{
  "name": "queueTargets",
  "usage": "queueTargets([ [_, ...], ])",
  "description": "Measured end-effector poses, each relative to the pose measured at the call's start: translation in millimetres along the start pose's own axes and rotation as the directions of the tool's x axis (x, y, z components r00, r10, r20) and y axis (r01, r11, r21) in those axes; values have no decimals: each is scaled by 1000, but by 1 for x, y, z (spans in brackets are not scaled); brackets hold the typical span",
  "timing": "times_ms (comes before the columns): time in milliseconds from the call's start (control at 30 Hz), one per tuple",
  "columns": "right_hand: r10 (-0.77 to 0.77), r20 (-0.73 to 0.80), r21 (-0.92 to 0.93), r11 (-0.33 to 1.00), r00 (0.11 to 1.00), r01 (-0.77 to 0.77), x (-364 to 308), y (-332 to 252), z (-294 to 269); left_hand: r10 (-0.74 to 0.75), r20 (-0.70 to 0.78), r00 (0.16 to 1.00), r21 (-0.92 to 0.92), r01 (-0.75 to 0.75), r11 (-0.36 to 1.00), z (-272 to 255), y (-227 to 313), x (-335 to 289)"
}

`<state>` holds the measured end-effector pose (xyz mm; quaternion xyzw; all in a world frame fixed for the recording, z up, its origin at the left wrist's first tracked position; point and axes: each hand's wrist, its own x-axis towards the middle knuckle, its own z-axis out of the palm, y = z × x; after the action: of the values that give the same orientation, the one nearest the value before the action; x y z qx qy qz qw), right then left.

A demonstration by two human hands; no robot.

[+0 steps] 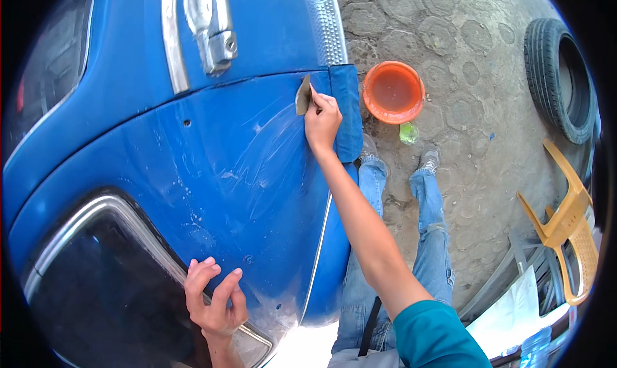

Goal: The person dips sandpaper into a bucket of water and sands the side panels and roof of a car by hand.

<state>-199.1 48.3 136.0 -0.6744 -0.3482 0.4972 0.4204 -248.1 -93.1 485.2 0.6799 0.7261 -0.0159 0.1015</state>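
My right hand [323, 122] pinches a small greyish-brown sheet of sandpaper [303, 98] against the blue car panel [212, 149], close to the panel's edge. Whitish smears and water drops mark the paint to the left of and below that hand. My left hand [215, 298] is held over the chrome-framed car window [109, 284], its fingers bent and apart, with nothing in them. Whether it touches the car I cannot tell. A chrome door handle [211, 30] sits above the panel gap at the top.
An orange bucket [393, 118] of murky water stands on the paved ground, beside a crumpled green piece [408, 133]. At the far right are a tyre [546, 72] and a tipped yellow plastic chair [565, 223]. My legs in jeans stand beside the car.
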Motion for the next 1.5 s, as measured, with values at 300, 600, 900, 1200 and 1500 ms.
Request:
queueTargets([
  [300,-247,136,335,923,959,191,-35,-96,10,-34,39,999,117,29,993,-16,-3,-10],
  [600,-21,81,238,971,996,1,-30,-60,22,-25,71,997,147,15,989,-15,-3,-8],
  [900,-14,94,262,965,996,-11,-31,-47,10,-20,76,997,185,5,983,-10,0,-6],
  [1200,69,48,211,974,996,-78,-10,-32,5,-13,63,998,177,2,984,0,1,-4],
  [1500,44,-89,105,994,995,-34,0,-2,-11,11,59,998,151,-19,988,7,9,3],
])
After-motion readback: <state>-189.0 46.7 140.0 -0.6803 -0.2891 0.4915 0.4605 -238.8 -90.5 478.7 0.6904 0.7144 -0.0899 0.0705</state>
